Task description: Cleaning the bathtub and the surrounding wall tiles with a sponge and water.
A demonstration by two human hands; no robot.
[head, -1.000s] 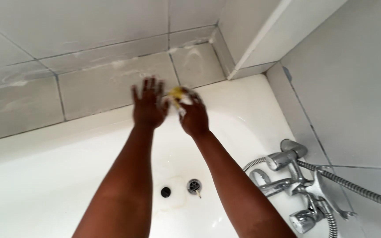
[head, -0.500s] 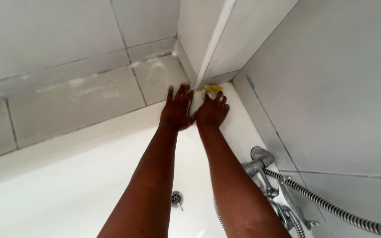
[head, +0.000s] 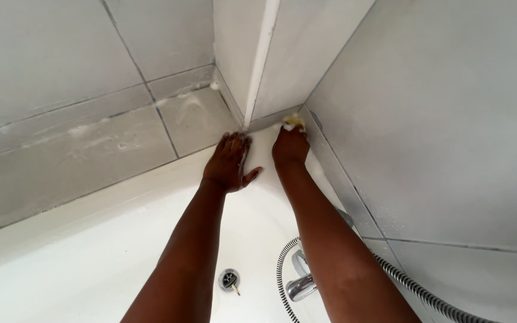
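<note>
Pressing into the far corner of the white glossy bathtub (head: 91, 263), the right hand (head: 289, 148) is closed over a small yellow foamy sponge (head: 294, 122), of which only the far edge is seen past the fingertips. The sponge is wedged where the tub's ledge meets the grey tiled wall (head: 450, 119), straight ahead of the right hand, which is the nearer one; its long axis cannot be told. The left hand (head: 230, 164) is laid flat and spread on the ledge just to the left, thumb out, holding nothing. Soapy smears are seen on the left tiles. Nearer, a chrome tap (head: 301, 281), a ribbed metal shower hose (head: 414, 287) and a drain (head: 228, 279) are visible.
</note>
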